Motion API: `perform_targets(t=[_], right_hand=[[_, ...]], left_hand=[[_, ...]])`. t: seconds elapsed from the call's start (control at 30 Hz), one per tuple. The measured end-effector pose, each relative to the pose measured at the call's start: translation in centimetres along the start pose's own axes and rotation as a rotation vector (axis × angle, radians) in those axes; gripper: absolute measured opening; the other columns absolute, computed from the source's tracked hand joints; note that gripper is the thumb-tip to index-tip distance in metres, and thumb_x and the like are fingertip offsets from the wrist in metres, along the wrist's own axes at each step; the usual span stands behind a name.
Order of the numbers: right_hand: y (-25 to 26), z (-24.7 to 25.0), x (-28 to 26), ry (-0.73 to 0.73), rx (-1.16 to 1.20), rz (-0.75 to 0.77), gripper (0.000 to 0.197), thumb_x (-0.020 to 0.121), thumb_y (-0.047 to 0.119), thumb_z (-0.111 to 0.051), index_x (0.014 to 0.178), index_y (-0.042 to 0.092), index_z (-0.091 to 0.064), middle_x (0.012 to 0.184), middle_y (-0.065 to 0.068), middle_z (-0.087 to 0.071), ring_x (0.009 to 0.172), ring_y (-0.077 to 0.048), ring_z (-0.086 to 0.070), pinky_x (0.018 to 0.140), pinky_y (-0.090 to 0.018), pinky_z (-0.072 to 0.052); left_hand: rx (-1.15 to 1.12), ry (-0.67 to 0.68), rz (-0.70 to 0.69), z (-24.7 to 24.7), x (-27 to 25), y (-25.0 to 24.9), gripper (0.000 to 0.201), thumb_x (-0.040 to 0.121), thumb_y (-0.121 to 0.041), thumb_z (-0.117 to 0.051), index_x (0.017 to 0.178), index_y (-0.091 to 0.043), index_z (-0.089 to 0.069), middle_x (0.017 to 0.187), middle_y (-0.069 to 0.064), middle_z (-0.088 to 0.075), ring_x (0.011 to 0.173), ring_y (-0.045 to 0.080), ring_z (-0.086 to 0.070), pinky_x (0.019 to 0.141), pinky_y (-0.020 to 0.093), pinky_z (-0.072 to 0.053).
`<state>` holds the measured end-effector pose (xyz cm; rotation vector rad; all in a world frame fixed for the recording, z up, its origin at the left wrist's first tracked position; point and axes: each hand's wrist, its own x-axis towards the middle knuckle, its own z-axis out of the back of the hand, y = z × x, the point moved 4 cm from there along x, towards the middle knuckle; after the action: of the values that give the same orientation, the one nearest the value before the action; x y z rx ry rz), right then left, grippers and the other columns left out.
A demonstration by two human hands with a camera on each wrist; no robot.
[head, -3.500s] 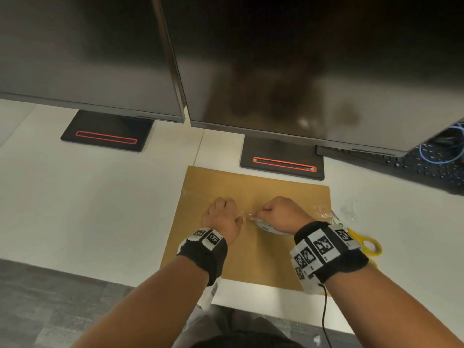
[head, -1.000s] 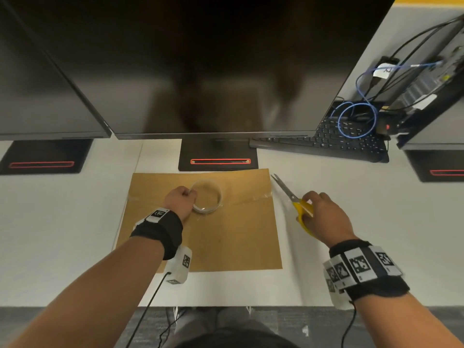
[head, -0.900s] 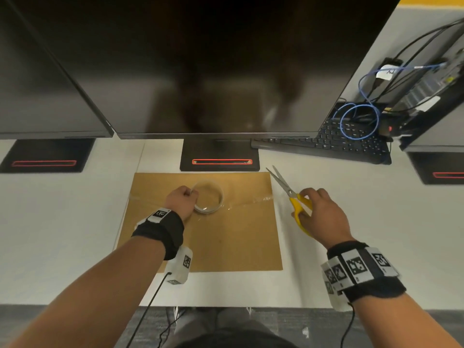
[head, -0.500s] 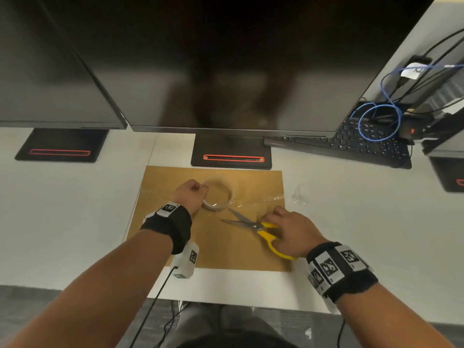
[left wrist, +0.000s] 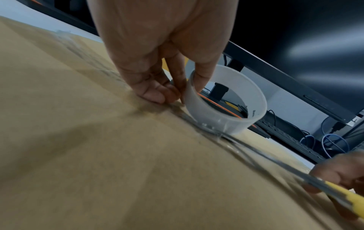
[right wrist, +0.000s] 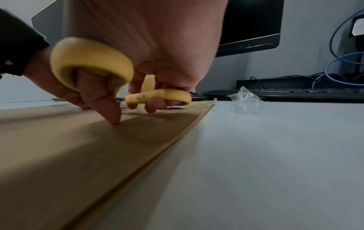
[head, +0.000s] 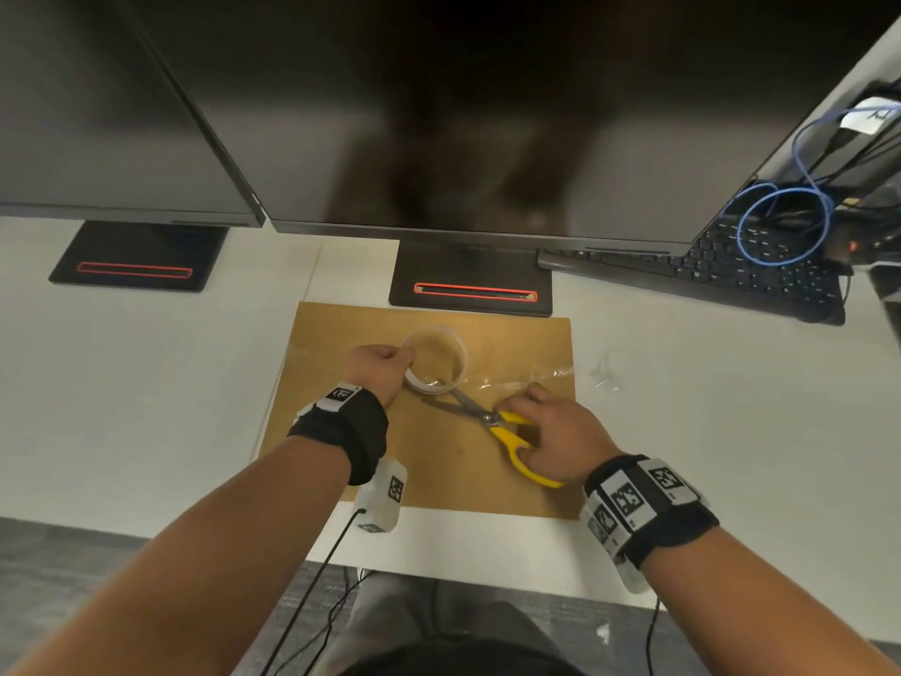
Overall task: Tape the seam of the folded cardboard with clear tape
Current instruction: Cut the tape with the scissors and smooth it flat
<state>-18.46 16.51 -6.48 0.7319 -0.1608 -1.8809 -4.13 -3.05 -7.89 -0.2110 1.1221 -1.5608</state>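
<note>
The folded brown cardboard [head: 439, 461] lies flat on the white desk, a strip of clear tape [head: 517, 378] running across its seam. My left hand [head: 378, 365] pinches the rim of the clear tape roll [head: 436, 358], which stands tilted on the cardboard; in the left wrist view the thumb is inside the tape roll [left wrist: 226, 99]. My right hand [head: 560, 431] grips yellow-handled scissors [head: 492, 422], thumb and fingers through the loops [right wrist: 92, 62]. The blades are spread, their tips at the tape just beside the roll.
Two dark monitors with black bases [head: 470, 285] stand right behind the cardboard. A black keyboard [head: 707, 275] and blue cables [head: 780, 226] lie at the back right. A crumpled scrap of clear tape [head: 604, 370] sits on the desk right of the cardboard.
My right hand picked the scissors up from the desk on the right and brought them left over the cardboard to the tape by the roll. My left hand kept holding the roll.
</note>
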Motion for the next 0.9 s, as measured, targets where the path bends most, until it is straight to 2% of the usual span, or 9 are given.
perform_targets(t=[0.1, 0.17, 0.23, 0.3, 0.33, 0.4, 0.57, 0.77, 0.9], right_hand=[[0.12, 0.15, 0.35, 0.011, -0.024, 0.012, 0.054, 0.077, 0.027, -0.064, 0.129, 0.033, -0.052, 0.116, 0.003, -0.052, 0.097, -0.026, -0.058, 0.077, -0.030, -0.048], [0.12, 0.30, 0.51, 0.024, -0.055, 0.025, 0.054, 0.078, 0.024, -0.063, 0.130, 0.033, -0.051, 0.119, 0.003, -0.052, 0.098, -0.026, -0.058, 0.075, -0.029, -0.047], [0.15, 0.46, 0.67, 0.032, -0.099, 0.037, 0.055, 0.080, 0.023, -0.062, 0.132, 0.033, -0.050, 0.122, 0.004, -0.051, 0.099, -0.026, -0.059, 0.075, -0.028, -0.045], [0.31, 0.63, 0.71, 0.041, -0.149, 0.045, 0.055, 0.082, 0.022, -0.060, 0.135, 0.033, -0.048, 0.125, 0.005, -0.050, 0.100, -0.025, -0.058, 0.076, -0.028, -0.045], [0.40, 0.69, 0.69, 0.045, -0.171, 0.049, 0.056, 0.083, 0.022, -0.059, 0.136, 0.034, -0.046, 0.126, 0.005, -0.050, 0.100, -0.025, -0.058, 0.076, -0.028, -0.045], [0.53, 0.80, 0.65, 0.051, -0.208, 0.055, 0.057, 0.084, 0.021, -0.057, 0.138, 0.034, -0.044, 0.127, 0.006, -0.049, 0.099, -0.024, -0.058, 0.076, -0.029, -0.045], [0.72, 0.97, 0.62, 0.053, -0.259, 0.059, 0.056, 0.087, 0.019, -0.053, 0.140, 0.035, -0.043, 0.130, 0.007, -0.049, 0.101, -0.025, -0.058, 0.075, -0.029, -0.044], [0.66, 0.81, 0.86, 0.055, -0.274, 0.052, 0.057, 0.087, 0.017, -0.050, 0.140, 0.036, -0.043, 0.137, 0.010, -0.048, 0.106, -0.025, -0.059, 0.079, -0.030, -0.049], [0.67, 0.74, 1.01, 0.059, -0.276, 0.055, 0.057, 0.087, 0.017, -0.050, 0.140, 0.037, -0.043, 0.140, 0.010, -0.047, 0.110, -0.024, -0.058, 0.082, -0.031, -0.050]], left_hand=[[-0.029, -0.015, -0.008, -0.09, 0.03, 0.06, 0.030, 0.085, -0.032, -0.061, 0.077, -0.006, -0.073, 0.071, 0.009, -0.067, 0.068, 0.023, -0.057, 0.071, 0.037, -0.050], [-0.017, -0.020, -0.015, -0.18, 0.01, 0.04, 0.033, 0.086, -0.033, -0.060, 0.075, -0.004, -0.071, 0.059, 0.000, -0.059, 0.062, 0.020, -0.052, 0.064, 0.031, -0.043], [0.020, -0.022, -0.027, -0.18, -0.07, -0.12, 0.038, 0.087, -0.034, -0.059, 0.064, -0.005, -0.066, 0.052, -0.003, -0.051, 0.058, 0.020, -0.047, 0.062, 0.028, -0.036], [0.077, -0.018, -0.063, -0.18, -0.02, -0.32, 0.043, 0.088, -0.037, -0.057, 0.060, -0.005, -0.063, 0.060, 0.009, -0.058, 0.066, 0.032, -0.052, 0.063, 0.033, -0.040], [0.118, -0.018, -0.083, -0.19, 0.06, -0.39, 0.045, 0.089, -0.039, -0.055, 0.067, -0.001, -0.065, 0.072, 0.017, -0.064, 0.075, 0.037, -0.056, 0.068, 0.037, -0.044], [0.185, -0.023, -0.112, -0.25, 0.17, -0.45, 0.046, 0.091, -0.042, -0.052, 0.078, -0.001, -0.068, 0.089, 0.021, -0.067, 0.086, 0.038, -0.060, 0.073, 0.036, -0.046], [0.218, -0.030, -0.135, -0.33, -0.15, -0.79, 0.039, 0.092, -0.041, -0.051, 0.080, -0.008, -0.069, 0.091, 0.013, -0.067, 0.087, 0.031, -0.060, 0.079, 0.038, -0.049], [0.263, -0.016, -0.153, -0.53, 0.32, -0.55, 0.045, 0.093, -0.045, -0.048, 0.081, -0.006, -0.069, 0.090, 0.013, -0.066, 0.086, 0.031, -0.060, 0.070, 0.032, -0.043], [0.220, -0.022, -0.150, -0.50, 0.47, -0.31, 0.042, 0.092, -0.044, -0.051, 0.082, -0.008, -0.070, 0.089, 0.011, -0.067, 0.086, 0.030, -0.061, 0.075, 0.036, -0.048]])
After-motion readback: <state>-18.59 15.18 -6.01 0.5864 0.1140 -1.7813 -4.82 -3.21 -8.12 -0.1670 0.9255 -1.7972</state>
